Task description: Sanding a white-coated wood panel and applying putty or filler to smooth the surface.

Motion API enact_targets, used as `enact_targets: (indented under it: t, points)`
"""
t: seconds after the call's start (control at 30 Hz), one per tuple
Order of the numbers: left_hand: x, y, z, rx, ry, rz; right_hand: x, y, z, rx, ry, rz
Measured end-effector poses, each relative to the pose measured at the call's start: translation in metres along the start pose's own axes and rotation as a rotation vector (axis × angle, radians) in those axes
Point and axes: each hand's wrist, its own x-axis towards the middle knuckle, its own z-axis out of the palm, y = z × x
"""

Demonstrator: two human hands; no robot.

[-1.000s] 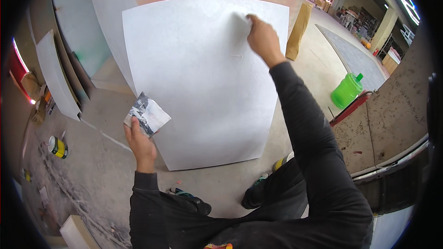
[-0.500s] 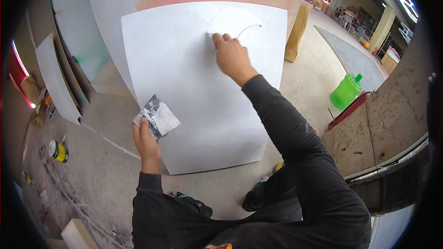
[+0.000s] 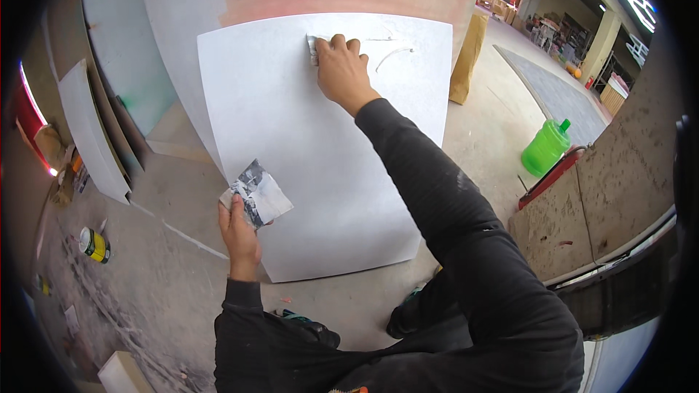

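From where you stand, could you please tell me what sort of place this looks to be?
Probably a workshop, perhaps one for finishing panels: a large white panel is in front of the person, boards stand upright at the left, and a can sits on the streaked floor.

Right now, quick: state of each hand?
Left hand: closed, holding a smeared square board.
Right hand: closed on a small flat piece, likely a scraper, at the white panel.
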Motion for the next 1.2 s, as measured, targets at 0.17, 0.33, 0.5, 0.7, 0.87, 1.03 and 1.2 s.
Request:
enact_targets:
  t: [0.17,0.33,0.5,0.7,0.87,1.03,1.2]
  points:
    - [0.003,-0.004,0.002,-0.013,-0.05,-0.015,0.004,0.084,-0.048,-0.024,0.112,0.219]
    - [0.001,-0.002,0.001,0.01,-0.01,-0.034,0.008,0.142,-0.057,0.053,0.173,0.444]
    - [0.001,-0.003,-0.007,-0.017,-0.017,-0.029,0.021,0.096,-0.024,0.131,0.141,0.387]
    - [-0.007,0.008,0.005,-0.038,0.034,-0.016,0.041,-0.006,0.007,0.117,0.14,0.236]
    - [-0.014,0.014,0.006,-0.074,0.12,0.065,0.018,-0.115,0.04,0.081,0.132,0.019]
    - [-0.003,0.035,-0.014,-0.055,0.335,0.137,-0.059,-0.138,0.08,-0.157,0.24,-0.366]
    - [-0.003,0.035,-0.029,-0.086,0.331,0.174,-0.152,-0.117,0.083,-0.109,-0.098,-0.519]
